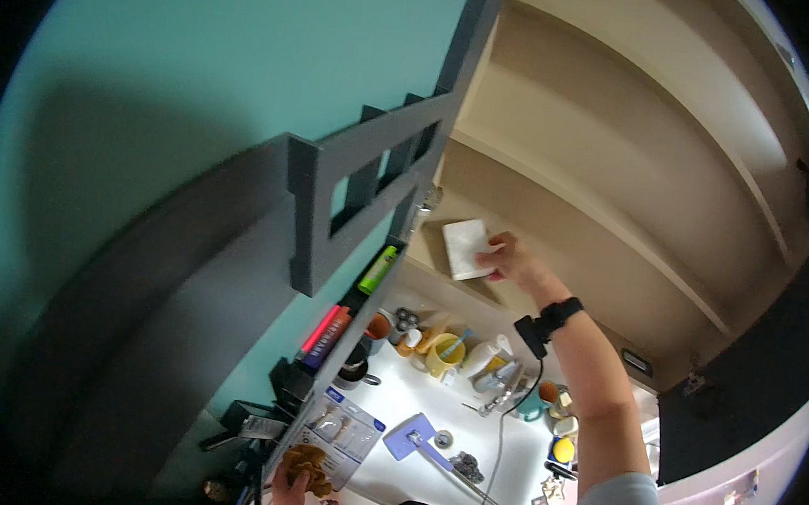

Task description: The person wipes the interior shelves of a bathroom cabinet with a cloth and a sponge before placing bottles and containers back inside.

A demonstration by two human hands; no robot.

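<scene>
My right hand (511, 258) reaches up into a beige cabinet (554, 254) and grips a flat white rectangular thing (462, 249) by its right edge. Whether that is a folded cloth or a thin box, I cannot tell. It is above the cabinet's lowest shelf, near the hinge side. Down at the lower left, my left hand (288, 500) is closed on a crumpled brown cloth (307, 468), beside a clear-fronted package (343, 431). A black band with a small device and cable sits on my right wrist.
An open door (306, 180) with dark grey racks stands at left, holding a green box (378, 271). Below, a white sink (388, 481) holds a purple flat-headed long-handled tool (409, 437). A yellow mug (444, 355), cups and bottles line its back. A cable hangs from my wrist.
</scene>
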